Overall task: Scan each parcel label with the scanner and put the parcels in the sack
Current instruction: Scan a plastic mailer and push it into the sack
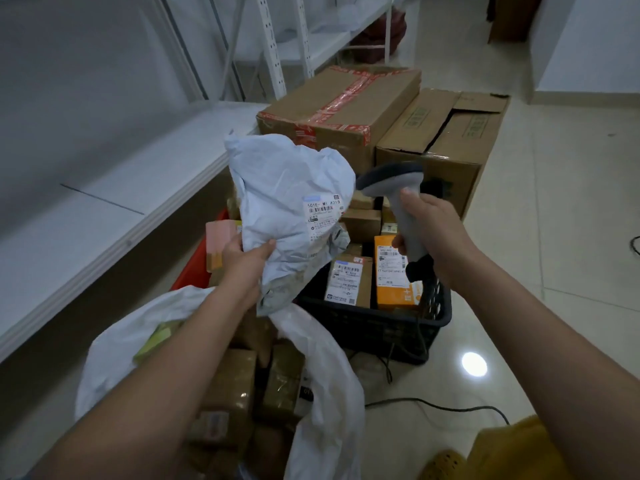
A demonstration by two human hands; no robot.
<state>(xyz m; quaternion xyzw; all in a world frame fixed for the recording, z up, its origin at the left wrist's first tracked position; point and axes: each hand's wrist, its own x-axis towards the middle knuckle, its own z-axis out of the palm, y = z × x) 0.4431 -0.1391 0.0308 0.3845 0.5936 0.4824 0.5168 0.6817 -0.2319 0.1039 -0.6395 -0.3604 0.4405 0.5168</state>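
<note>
Two hands are engaged, each clamped on its own item. A crumpled grey poly-mailer parcel (287, 202) is gripped at its lower edge by the left hand (247, 261), thumb in front and fingers behind, and is held up so that its white label (323, 211) is turned toward the scanner (398, 202). The scanner is wrapped by the right hand (434, 233) around its handle, and its head is aimed leftward at the label from just beside the parcel; this pairing suggests that the scan is being made now, though no beam can be made out.

Directly beneath the held parcel, the white sack (322, 375) is lying open on the floor, already loaded with brown taped parcels (228, 389), so only a short drop is judged to be needed. Behind it, a black crate (377, 327) is filled with unscanned boxes, an orange one (393, 271) among them. Large cardboard cartons (346, 109) are stacked beyond the crate, and a white shelf (104, 216) runs along the left. The scanner's cable (450, 405) is trailed across the tiled floor near the sack, where snagging is possible.
</note>
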